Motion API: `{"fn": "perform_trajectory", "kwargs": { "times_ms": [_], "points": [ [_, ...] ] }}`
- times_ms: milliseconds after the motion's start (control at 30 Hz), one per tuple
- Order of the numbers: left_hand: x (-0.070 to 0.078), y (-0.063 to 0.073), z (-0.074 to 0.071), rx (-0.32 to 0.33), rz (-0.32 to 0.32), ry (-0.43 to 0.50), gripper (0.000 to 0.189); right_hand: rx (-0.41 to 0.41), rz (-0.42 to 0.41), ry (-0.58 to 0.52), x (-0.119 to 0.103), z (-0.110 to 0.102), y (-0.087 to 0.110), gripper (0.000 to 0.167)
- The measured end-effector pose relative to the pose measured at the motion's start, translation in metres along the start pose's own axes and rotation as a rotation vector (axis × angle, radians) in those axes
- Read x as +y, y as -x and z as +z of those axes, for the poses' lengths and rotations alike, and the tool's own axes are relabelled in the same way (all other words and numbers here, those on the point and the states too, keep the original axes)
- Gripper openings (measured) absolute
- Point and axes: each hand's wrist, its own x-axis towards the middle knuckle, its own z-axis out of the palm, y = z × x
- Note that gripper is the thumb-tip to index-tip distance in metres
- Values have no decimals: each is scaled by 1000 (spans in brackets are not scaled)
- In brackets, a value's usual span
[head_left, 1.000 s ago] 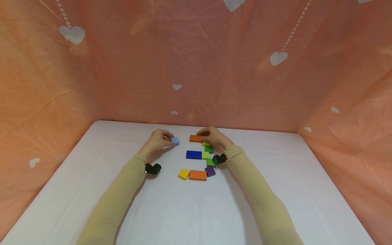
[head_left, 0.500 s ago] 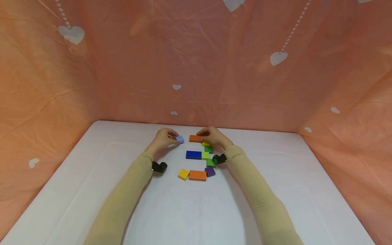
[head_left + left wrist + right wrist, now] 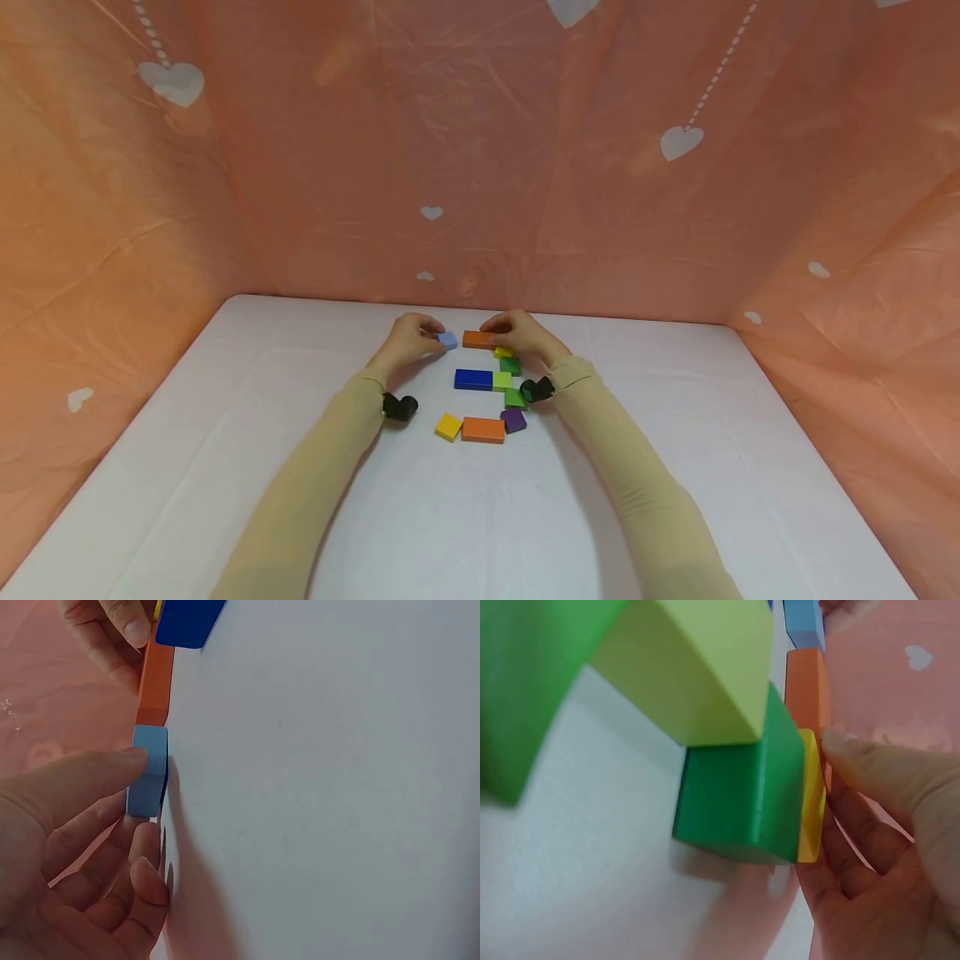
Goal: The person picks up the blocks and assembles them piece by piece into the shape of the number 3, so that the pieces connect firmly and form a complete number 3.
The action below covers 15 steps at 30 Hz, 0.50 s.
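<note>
Between thumb and fingers, my left hand [image 3: 407,342] pinches a light blue block [image 3: 148,769] at the far side of the table. Its end comes right up to the left end of an orange block [image 3: 476,339], as the left wrist view shows. My right hand [image 3: 525,335] grips that orange block near its right end, thumb on the near face and fingers behind. Beside the right thumb, a thin yellow block [image 3: 810,799] stands against a dark green block [image 3: 739,795]. A dark blue block [image 3: 473,380] and a lime block [image 3: 502,382] lie end to end nearer the body.
Below the lime block sit a bright green block [image 3: 515,398] and a purple block [image 3: 513,420]. A second orange block [image 3: 483,431] and a tilted yellow block [image 3: 448,427] form the nearest row. An orange curtain [image 3: 480,250] stands behind the white table [image 3: 465,525].
My left hand has moved right with the light blue block, closing most of the gap to the far orange block. My right hand has stayed in place on that orange block.
</note>
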Motion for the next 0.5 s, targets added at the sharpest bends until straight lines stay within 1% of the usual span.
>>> {"fn": "perform_trajectory", "kwargs": {
  "times_ms": [267, 500],
  "points": [
    [1, -4, 4, 4, -21, -24, 30, 1, -3, 9, 1, 0, -1, 25],
    [2, -8, 6, 1, -8, -44, 30, -7, -14, -8, 1, 1, -1, 25]
  ]
}}
